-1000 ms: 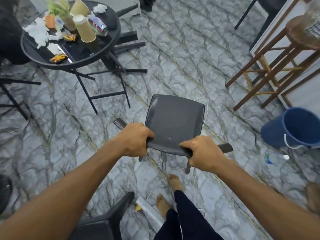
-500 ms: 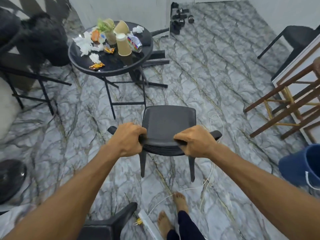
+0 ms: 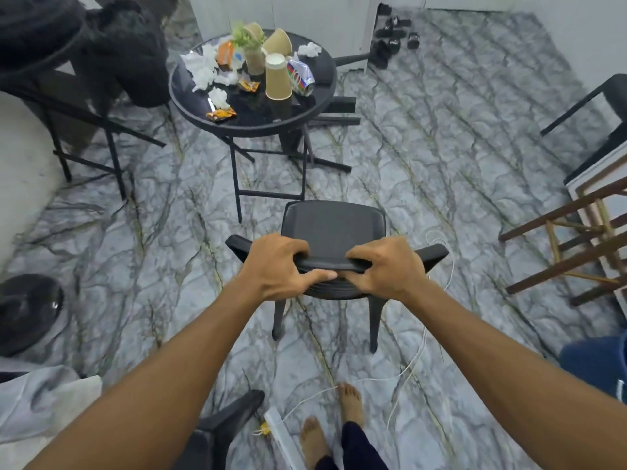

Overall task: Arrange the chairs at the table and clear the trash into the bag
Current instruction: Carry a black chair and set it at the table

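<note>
A black plastic chair (image 3: 334, 228) stands upright on the marble floor just in front of the round black table (image 3: 319, 106). My left hand (image 3: 278, 264) and my right hand (image 3: 383, 264) both grip the top edge of its backrest, fingers curled over the rail. On the table lie paper cups (image 3: 278, 76), a crushed can (image 3: 300, 78), crumpled tissues (image 3: 203, 67) and snack wrappers (image 3: 220, 114). No trash bag is plain to see.
A second black chair (image 3: 217, 425) sits near my feet at the bottom. Another black chair (image 3: 607, 110) is at the far right, above a wooden stool (image 3: 576, 245). A blue bucket (image 3: 597, 364) is at the lower right. White cables (image 3: 417, 354) trail across the floor.
The chair went from tilted and lifted to standing on its legs, nearer the table. My view swung up and left, so the table sits closer to centre.
</note>
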